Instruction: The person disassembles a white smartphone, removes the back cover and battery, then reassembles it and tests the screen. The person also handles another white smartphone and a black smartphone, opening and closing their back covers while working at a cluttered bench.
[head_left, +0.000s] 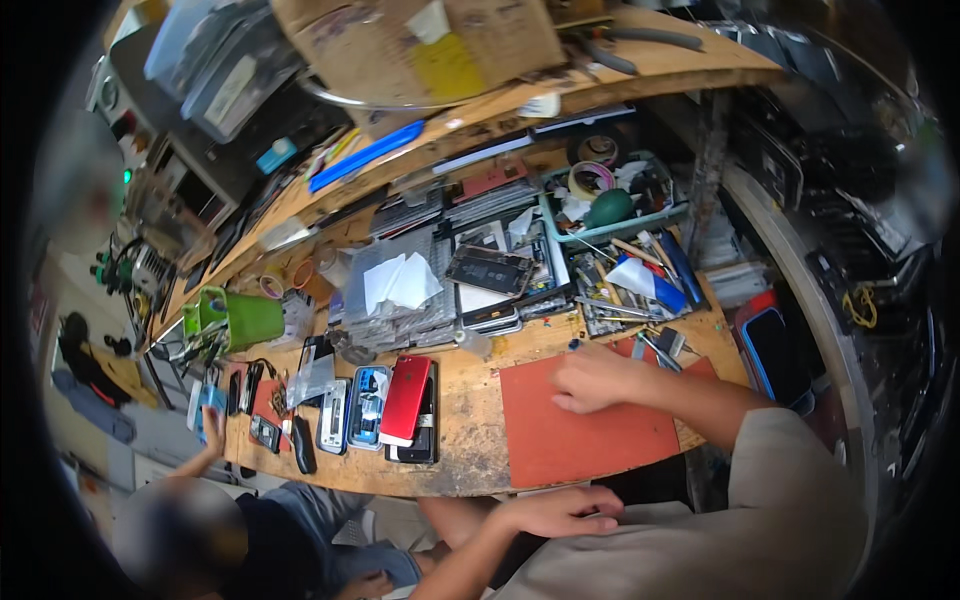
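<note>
My right hand (pixel 597 378) rests on the orange-red mat (pixel 560 450) at the bench's front. Its fingers curl downward over the mat, and whatever may be inside them is hidden. My left hand (pixel 565 510) lies below the bench edge by my lap, fingers loosely stretched and holding nothing I can see. Left of the mat, a red phone back (pixel 407 398) lies over a dark phone (pixel 425 420). Beside these are a blue-lined phone frame (pixel 370 405) and a silver phone housing (pixel 333 415). Just beyond my right hand lie thin tools (pixel 658 352) and a small dark part (pixel 672 341).
Stacked screens (pixel 400 290) fill the bench's middle, with an opened phone (pixel 490 271) at their right. A parts basket (pixel 610 230) and a tool tray (pixel 640 285) stand far right. A green bin (pixel 250 318) is left. A shelf (pixel 480 110) overhangs. Another person's hand (pixel 212 430) is far left.
</note>
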